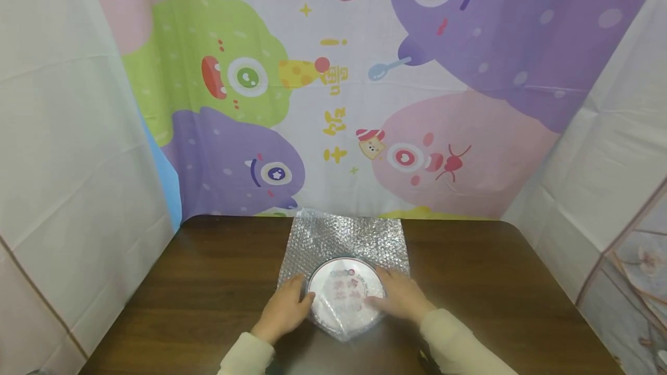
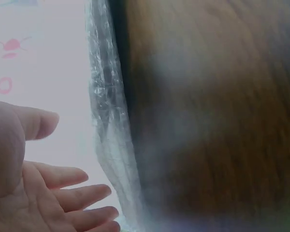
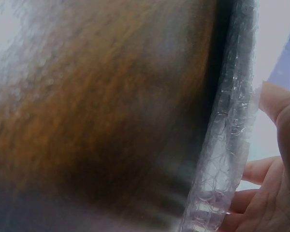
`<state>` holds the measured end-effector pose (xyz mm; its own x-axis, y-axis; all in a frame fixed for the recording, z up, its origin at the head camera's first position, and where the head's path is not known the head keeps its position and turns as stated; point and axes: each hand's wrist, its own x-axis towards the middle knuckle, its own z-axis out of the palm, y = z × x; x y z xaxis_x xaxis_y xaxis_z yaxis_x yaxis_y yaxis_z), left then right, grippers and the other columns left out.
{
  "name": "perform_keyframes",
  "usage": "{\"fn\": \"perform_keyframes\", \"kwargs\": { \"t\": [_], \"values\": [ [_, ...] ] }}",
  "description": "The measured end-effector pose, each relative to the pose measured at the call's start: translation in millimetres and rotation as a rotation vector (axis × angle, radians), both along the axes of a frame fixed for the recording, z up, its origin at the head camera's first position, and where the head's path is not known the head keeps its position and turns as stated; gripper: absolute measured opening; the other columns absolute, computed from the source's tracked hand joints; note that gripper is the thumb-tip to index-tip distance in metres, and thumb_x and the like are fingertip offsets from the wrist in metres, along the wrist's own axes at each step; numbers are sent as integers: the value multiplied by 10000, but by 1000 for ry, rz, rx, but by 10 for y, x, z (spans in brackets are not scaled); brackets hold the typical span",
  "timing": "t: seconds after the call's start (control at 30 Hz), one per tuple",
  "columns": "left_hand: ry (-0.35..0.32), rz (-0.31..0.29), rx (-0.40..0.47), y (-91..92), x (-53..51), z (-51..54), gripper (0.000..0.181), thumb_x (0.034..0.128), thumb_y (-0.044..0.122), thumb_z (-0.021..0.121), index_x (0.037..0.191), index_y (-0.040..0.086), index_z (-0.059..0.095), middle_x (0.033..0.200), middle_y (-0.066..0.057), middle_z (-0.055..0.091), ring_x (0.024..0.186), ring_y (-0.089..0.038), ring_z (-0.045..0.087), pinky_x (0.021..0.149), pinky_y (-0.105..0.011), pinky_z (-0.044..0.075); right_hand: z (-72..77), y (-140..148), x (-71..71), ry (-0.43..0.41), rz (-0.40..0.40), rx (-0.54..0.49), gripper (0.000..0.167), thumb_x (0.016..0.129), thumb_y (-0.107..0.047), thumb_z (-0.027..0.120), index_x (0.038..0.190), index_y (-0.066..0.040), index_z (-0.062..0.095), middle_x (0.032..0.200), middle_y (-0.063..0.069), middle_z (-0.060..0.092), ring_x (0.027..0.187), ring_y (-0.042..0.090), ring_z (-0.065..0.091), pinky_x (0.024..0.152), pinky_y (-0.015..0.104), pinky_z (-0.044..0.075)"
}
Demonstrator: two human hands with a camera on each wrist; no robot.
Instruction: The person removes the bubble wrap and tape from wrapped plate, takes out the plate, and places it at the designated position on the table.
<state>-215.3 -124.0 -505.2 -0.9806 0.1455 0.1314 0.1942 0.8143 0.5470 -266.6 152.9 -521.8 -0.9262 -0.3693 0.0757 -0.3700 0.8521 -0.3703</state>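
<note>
A round white plate (image 1: 346, 300) with a dark rim and red print lies under clear plastic or bubble wrap on the table. Whether it is one plate or a stack cannot be told. At its left edge my left hand (image 1: 285, 310) rests with extended fingers, the thumb near the rim. My right hand (image 1: 403, 295) lies along the right edge, its thumb reaching over the plate's face. In the right wrist view, some right fingertips are hidden behind bubble wrap (image 3: 227, 130). The left wrist view shows the left fingers (image 2: 82, 198) spread and fairly straight beside bubble wrap (image 2: 106, 96).
A sheet of bubble wrap (image 1: 344, 239) spreads behind the plate, up to the back edge of the brown wooden table (image 1: 219, 276). A cartoon-printed curtain (image 1: 333, 91) hangs behind, with pale cloth (image 1: 68, 132) at the sides.
</note>
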Motion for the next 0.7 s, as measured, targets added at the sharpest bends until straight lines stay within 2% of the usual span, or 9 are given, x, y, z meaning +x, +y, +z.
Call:
{"fn": "perform_keyframes", "kwargs": {
  "t": [0.1, 0.23, 0.4, 0.7],
  "values": [
    [-50, -7, 16, -16, -25, -24, 658, 935, 318, 608, 1380, -136, 437, 1431, -329, 456, 1341, -502, 421, 1124, -600, 337, -6, 3, -12, 2, 1, 3, 826, 824, -526, 701, 1430, -21, 456, 1373, 274, 541, 1289, 464, 494, 1076, 625, 382],
    [-74, -19, 4, -9, -29, -80, 726, 899, 361, 655, 1365, -153, 443, 1432, -344, 443, 1353, -500, 406, 1130, -601, 327, -6, 4, -16, 2, 1, 8, 825, 822, -529, 703, 1428, -25, 459, 1371, 275, 542, 1287, 459, 497, 1069, 623, 391],
    [-71, -13, -34, 1, -18, -124, 757, 877, 387, 679, 1355, -155, 455, 1426, -349, 446, 1353, -496, 410, 1127, -597, 333, -1, 1, -15, -7, -3, 0, 817, 822, -524, 707, 1428, -33, 463, 1372, 274, 542, 1293, 463, 491, 1071, 627, 387],
    [-92, 9, -66, 7, -24, -121, 783, 865, 444, 680, 1364, -122, 471, 1441, -314, 455, 1353, -488, 416, 1121, -587, 350, 57, 2, 4, 30, 20, -21, 777, 833, -500, 705, 1424, -49, 480, 1384, 273, 528, 1303, 461, 480, 1065, 633, 390]
  ]
}}
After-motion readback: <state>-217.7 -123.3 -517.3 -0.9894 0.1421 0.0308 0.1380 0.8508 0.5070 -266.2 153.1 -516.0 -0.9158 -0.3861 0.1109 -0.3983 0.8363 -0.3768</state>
